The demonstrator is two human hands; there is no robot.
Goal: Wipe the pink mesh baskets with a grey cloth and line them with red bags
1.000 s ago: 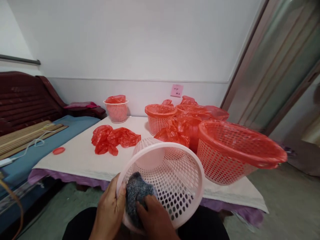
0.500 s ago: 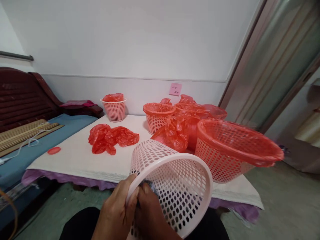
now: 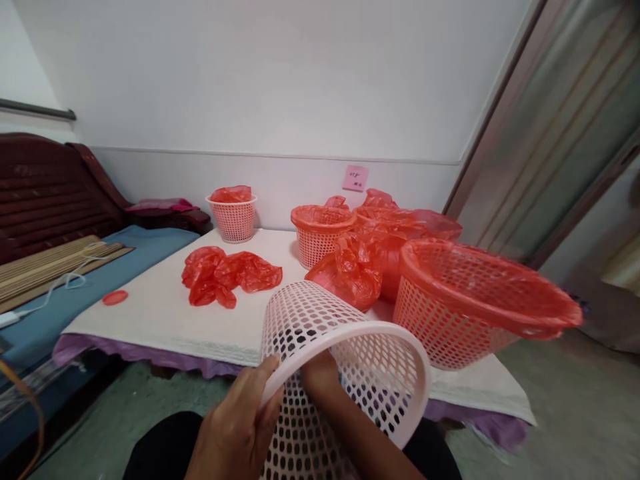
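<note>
A pale pink plastic basket (image 3: 313, 313) with a perforated wall lies tilted over my lap, its mouth turned toward me and to the right. My left hand (image 3: 240, 413) is closed on the near left part of its rim, thumb and fingers on either side. My right hand (image 3: 320, 373) reaches inside the basket, against the upper left inner wall. Its fingers are mostly hidden behind the rim; the bluish-grey cloth it gripped half a second ago barely shows beside it now.
Crumpled red plastic bags (image 3: 227, 273) and a small red disc (image 3: 115, 297) lie on the white-covered table (image 3: 150, 327). A basket with a bag inside (image 3: 233, 220) stands at the back left. Bag-lined baskets (image 3: 440, 320) crowd the right. A pink note (image 3: 355, 178) is on the wall.
My right hand has gone deeper into the basket, moving up and away from the rim. My left hand keeps its hold, and the basket has tipped slightly downward. The view has shifted a little.
</note>
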